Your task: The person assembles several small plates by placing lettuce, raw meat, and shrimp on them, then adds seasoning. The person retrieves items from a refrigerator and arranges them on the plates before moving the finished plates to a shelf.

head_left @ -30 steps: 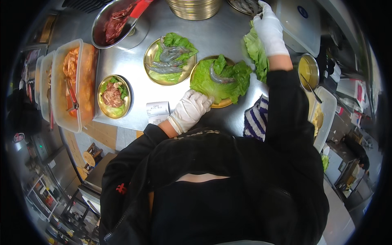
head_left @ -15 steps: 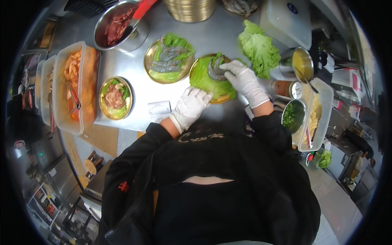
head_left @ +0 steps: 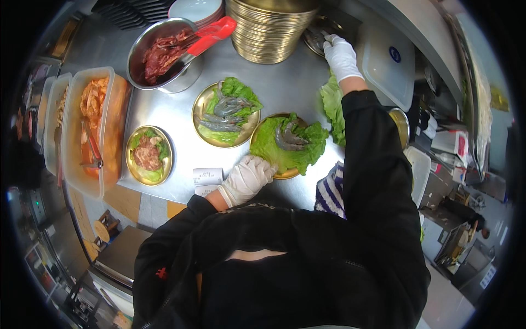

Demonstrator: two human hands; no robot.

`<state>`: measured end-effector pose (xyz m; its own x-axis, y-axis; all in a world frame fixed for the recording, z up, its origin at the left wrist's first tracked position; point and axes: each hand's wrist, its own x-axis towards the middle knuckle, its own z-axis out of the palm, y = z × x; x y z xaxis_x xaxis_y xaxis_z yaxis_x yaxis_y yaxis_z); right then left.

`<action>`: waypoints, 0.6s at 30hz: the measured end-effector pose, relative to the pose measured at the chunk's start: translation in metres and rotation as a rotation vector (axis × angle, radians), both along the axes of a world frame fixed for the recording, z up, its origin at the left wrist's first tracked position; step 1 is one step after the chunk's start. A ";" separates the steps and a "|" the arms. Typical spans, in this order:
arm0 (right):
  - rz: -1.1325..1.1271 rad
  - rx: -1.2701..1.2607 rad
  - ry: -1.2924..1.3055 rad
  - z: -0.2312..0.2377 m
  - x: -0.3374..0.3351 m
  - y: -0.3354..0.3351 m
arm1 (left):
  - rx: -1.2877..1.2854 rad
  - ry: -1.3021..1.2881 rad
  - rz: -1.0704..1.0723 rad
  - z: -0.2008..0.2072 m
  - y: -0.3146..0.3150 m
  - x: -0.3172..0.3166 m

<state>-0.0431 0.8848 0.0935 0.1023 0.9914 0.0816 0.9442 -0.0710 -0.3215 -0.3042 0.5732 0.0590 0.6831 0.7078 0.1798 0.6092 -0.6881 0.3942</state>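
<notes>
My left hand, in a white glove, is closed on the near left rim of a gold plate. Green lettuce covers that plate, and a few grey raw shrimp lie on it. At the far right my gloved right hand reaches over a round dish of shrimp, its fingers drawn together; what is between their tips is hidden. To the left is a second gold plate with lettuce and several shrimp. A smaller gold dish holds pinkish meat on greens.
A steel pot of red meat with red-handled tongs stands at the far left. Stacked gold plates rise behind. Plastic tubs line the left. Lettuce leaves and a lidded container are right. A striped cloth hangs nearby.
My right hand has left the shrimp on the near plate and moved away to the far dish. My left hand stays at the plate's rim. The view has shifted, showing more of the back.
</notes>
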 end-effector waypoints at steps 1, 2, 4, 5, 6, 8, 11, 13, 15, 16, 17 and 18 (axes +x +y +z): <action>-0.002 -0.038 -0.081 -0.004 -0.002 0.012 | -0.006 0.000 0.003 0.000 0.001 0.000; 0.016 -0.126 -0.193 -0.007 -0.006 0.023 | -0.018 0.000 0.005 -0.001 0.002 0.000; 0.053 -0.176 -0.332 -0.010 -0.012 0.034 | -0.029 -0.013 0.010 -0.003 0.001 0.000; 0.044 -0.157 -0.311 -0.008 -0.012 0.034 | -0.030 -0.027 0.011 -0.005 0.001 0.001; 0.027 -0.154 -0.289 -0.006 -0.014 0.033 | -0.021 -0.042 0.010 -0.006 0.002 0.002; 0.093 -0.005 -0.186 0.007 -0.008 0.017 | 0.002 -0.014 0.007 -0.007 0.002 0.003; 0.211 0.139 0.353 0.030 -0.003 -0.039 | -0.017 0.024 -0.008 -0.004 0.002 0.004; 0.192 -0.121 0.686 0.042 -0.007 -0.087 | -0.037 0.059 -0.007 -0.002 0.002 0.004; 0.170 -0.286 0.848 0.040 -0.014 -0.158 | -0.009 0.027 0.009 0.000 0.002 0.005; 0.253 -0.299 0.942 0.037 -0.019 -0.190 | -0.002 0.012 0.023 0.001 0.001 0.005; 0.167 -0.435 1.015 0.033 -0.023 -0.213 | 0.015 0.006 0.030 0.001 0.000 0.005; 0.151 -0.538 1.132 0.025 -0.026 -0.232 | 0.028 -0.001 0.039 0.000 -0.001 0.006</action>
<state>-0.0693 0.6529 0.1189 -0.2661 0.8796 -0.3944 0.1702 -0.3598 -0.9174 -0.2986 0.5718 0.0593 0.6550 0.7285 0.2008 0.6352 -0.6747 0.3759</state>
